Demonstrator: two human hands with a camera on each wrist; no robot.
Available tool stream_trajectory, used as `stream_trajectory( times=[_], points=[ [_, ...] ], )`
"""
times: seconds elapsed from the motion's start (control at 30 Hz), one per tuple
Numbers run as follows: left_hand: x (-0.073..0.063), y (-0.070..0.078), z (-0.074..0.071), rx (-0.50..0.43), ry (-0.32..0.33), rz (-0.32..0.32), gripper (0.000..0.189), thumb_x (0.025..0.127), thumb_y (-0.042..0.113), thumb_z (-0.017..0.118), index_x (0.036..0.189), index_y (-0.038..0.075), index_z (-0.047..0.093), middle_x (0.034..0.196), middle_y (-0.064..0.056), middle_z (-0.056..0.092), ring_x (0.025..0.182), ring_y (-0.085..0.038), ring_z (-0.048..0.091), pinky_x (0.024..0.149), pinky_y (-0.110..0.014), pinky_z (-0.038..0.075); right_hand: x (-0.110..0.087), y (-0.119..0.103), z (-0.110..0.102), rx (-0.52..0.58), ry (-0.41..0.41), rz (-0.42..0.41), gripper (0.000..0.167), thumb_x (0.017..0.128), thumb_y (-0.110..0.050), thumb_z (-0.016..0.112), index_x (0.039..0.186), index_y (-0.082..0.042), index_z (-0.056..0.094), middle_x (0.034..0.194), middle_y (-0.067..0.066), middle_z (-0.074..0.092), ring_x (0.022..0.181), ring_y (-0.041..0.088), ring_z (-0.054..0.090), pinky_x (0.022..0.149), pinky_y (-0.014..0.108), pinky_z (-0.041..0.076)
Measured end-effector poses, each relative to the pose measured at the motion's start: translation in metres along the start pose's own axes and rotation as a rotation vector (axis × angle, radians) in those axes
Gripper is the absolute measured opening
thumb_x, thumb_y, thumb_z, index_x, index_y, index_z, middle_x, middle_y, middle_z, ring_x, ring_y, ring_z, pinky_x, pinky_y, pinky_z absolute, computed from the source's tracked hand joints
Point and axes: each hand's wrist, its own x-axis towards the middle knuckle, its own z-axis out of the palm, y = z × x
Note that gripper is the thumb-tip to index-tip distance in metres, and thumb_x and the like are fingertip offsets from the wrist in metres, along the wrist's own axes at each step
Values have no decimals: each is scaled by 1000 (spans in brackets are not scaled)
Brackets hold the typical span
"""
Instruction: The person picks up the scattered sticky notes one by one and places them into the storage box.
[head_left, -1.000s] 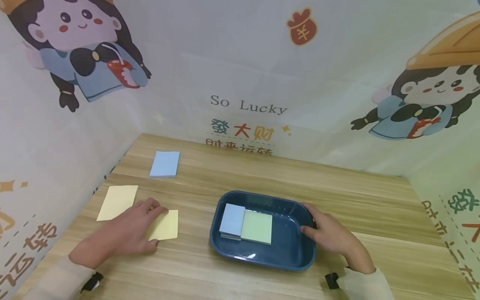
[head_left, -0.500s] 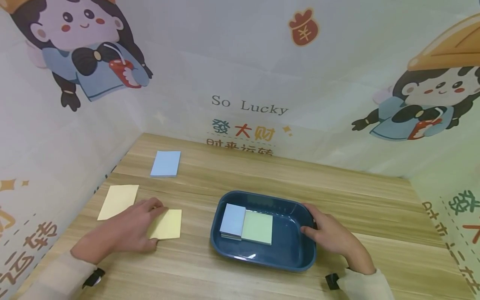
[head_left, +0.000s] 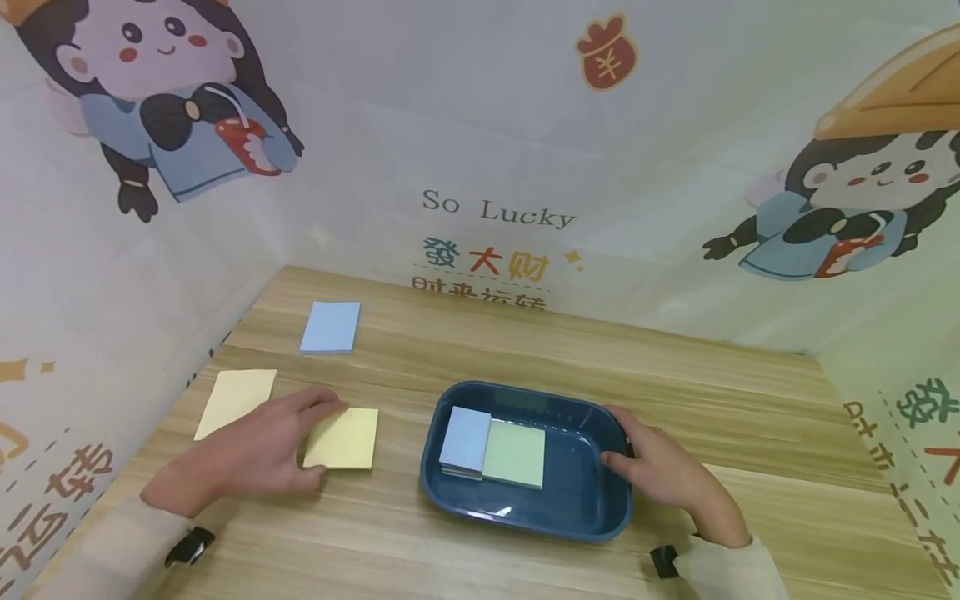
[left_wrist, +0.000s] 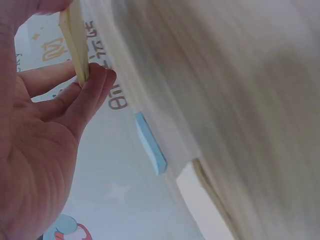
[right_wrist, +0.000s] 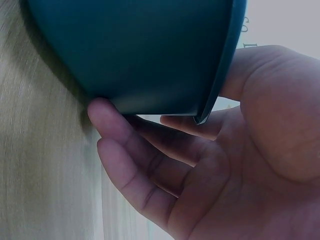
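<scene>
My left hand (head_left: pixel 262 446) grips a yellow sticky note pad (head_left: pixel 347 439) by its edges, thumb on the near side and fingers on the far side. In the left wrist view the same yellow pad (left_wrist: pixel 75 42) stands between thumb and fingertips, off the tabletop. My right hand (head_left: pixel 663 467) holds the right end of a dark blue tray (head_left: pixel 525 527), its thumb over the rim. From the right wrist, the fingers (right_wrist: pixel 117 165) show under and along the tray's outer wall (right_wrist: pixel 135 55). Inside the tray, a stack of blue pads (head_left: pixel 466 439) lies beside a green pad (head_left: pixel 515 455).
A pale yellow pad (head_left: pixel 234 400) lies left of my left hand, partly overlapped by it in the head view. Farther back is a light blue pad (head_left: pixel 331 327). A printed cloth backdrop (head_left: pixel 480 125) rises behind the wooden table (head_left: pixel 637 358).
My left hand has gripped the yellow pad, lifted it slightly and moved it a little right toward the tray. The right hand and tray have stayed in place.
</scene>
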Motion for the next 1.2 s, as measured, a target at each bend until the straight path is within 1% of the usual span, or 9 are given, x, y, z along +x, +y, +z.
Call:
stream_trajectory(
  times=[0.1, 0.27, 0.33, 0.47, 0.57, 0.63, 0.83, 1.07, 1.2],
  points=[
    [5, 2, -3, -13, 3, 10, 77, 75, 25, 88, 142, -5, 65, 135, -16, 65, 114, -31, 70, 94, -49, 63, 0, 0, 0, -6, 1, 5, 63, 105, -9, 70, 157, 12, 43, 137, 28, 69, 120, 45, 72, 97, 57, 62],
    [13, 7, -8, -43, 4, 31, 76, 75, 21, 89, 143, -4, 65, 137, -11, 64, 114, -26, 70, 94, -45, 63, 0, -1, -1, -12, 3, 0, 64, 104, -9, 71, 157, 12, 42, 137, 29, 69, 120, 46, 71, 96, 58, 62],
    [16, 9, -11, -48, -4, 30, 76, 76, 21, 89, 144, -3, 64, 138, -11, 64, 115, -26, 69, 94, -46, 63, 0, -1, -1, -7, 3, -1, 64, 104, -9, 71, 157, 12, 42, 137, 29, 69, 120, 46, 72, 95, 57, 62],
    [23, 13, -16, -58, -25, 26, 78, 79, 22, 87, 148, -3, 62, 143, -13, 63, 121, -31, 68, 98, -50, 62, 0, 0, -1, 2, 4, -6, 63, 104, -9, 70, 157, 12, 42, 137, 30, 68, 119, 47, 72, 94, 56, 63],
    [30, 16, -18, -70, -28, 38, 79, 79, 22, 87, 149, -3, 61, 144, -13, 62, 125, -33, 67, 101, -52, 61, 0, 0, 0, 3, 6, 1, 62, 104, -8, 69, 157, 11, 43, 138, 30, 68, 120, 47, 71, 95, 56, 63],
    [35, 19, -18, -72, -26, 53, 79, 78, 22, 88, 149, -3, 61, 143, -11, 63, 125, -31, 67, 101, -51, 61, 0, 0, 0, 0, 6, 6, 62, 105, -8, 69, 158, 11, 43, 139, 30, 68, 122, 47, 70, 96, 56, 63],
    [55, 30, -18, -72, -42, 78, 75, 80, 25, 87, 147, 1, 64, 140, -5, 63, 121, -25, 67, 101, -47, 60, 0, 0, 0, 5, 6, -4, 63, 104, -7, 69, 157, 13, 42, 138, 31, 67, 121, 48, 71, 95, 56, 63],
    [74, 43, -14, -83, -81, 120, 69, 81, 26, 85, 143, 1, 66, 139, -9, 63, 116, -27, 67, 98, -46, 61, -1, -1, -1, -6, 12, -2, 64, 104, -8, 70, 157, 13, 42, 139, 32, 67, 121, 48, 71, 96, 57, 63],
    [82, 47, -12, -86, -90, 134, 68, 81, 25, 85, 143, 1, 66, 138, -9, 62, 114, -25, 66, 97, -43, 61, 0, -1, -1, -8, 10, -7, 63, 104, -7, 70, 157, 14, 42, 138, 32, 67, 121, 48, 70, 96, 57, 63]
  ],
)
